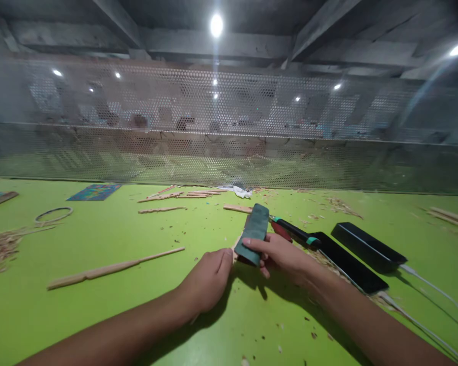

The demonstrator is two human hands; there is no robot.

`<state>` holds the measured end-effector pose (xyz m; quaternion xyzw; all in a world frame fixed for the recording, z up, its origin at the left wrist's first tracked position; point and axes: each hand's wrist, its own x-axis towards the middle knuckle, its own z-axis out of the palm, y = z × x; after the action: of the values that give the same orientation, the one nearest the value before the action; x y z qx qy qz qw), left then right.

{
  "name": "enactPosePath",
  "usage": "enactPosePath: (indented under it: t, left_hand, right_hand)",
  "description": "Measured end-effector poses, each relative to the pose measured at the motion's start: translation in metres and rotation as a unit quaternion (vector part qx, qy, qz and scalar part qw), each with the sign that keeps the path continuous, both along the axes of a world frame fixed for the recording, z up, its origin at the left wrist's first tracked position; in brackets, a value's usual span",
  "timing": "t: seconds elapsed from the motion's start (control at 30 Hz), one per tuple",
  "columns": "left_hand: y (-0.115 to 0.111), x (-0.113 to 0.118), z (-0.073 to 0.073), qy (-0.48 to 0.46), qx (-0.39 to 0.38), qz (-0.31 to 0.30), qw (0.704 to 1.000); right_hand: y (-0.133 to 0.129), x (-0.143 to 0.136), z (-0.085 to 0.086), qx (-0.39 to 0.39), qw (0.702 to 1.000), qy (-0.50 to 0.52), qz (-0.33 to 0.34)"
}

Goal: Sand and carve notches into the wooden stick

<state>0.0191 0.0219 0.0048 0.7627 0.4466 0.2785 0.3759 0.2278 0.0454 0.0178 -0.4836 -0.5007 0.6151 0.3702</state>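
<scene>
My right hand (280, 254) is closed on a dark green folded sheet that looks like sandpaper (256, 226), thumb on top and fingers underneath. My left hand (211, 277) pinches the near end of a pale wooden stick (235, 246), most of which is hidden by the sheet. The two hands almost meet over the table. Just beyond the sheet lies another flat wooden piece (236, 208). A black-and-teal handled tool (295, 231) rests to the right of my right hand. Left of my left hand lies a long carved wooden stick (114, 269).
A phone (351, 264) and a black box-like device (368, 246), both cabled, lie at right. Wood shavings (0, 249) are heaped at left. Carved sticks (162, 209) and crumpled tissue (242, 192) lie farther back. A perforated metal screen (229, 152) bounds the green table (137, 325).
</scene>
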Motion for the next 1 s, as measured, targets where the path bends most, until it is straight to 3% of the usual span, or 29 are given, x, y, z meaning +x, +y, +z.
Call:
enactPosePath:
  t: [0.17, 0.43, 0.6, 1.0]
  left_hand:
    - [-0.002, 0.0, 0.0, 0.029, 0.003, 0.016, 0.999]
    - [-0.002, 0.001, 0.001, 0.038, 0.002, 0.007, 0.999]
    - [-0.003, 0.001, 0.001, 0.037, -0.006, 0.019, 0.999]
    - [-0.001, 0.001, -0.002, 0.005, -0.028, 0.046, 0.999]
  right_hand:
    - [0.011, 0.006, -0.002, 0.022, 0.997, 0.022, -0.073]
    - [0.003, -0.007, -0.008, 0.012, 0.995, 0.023, -0.097]
    - [0.011, 0.003, 0.001, -0.001, 0.987, 0.051, -0.154]
    - [0.014, 0.012, 0.009, -0.063, 0.987, 0.088, -0.119]
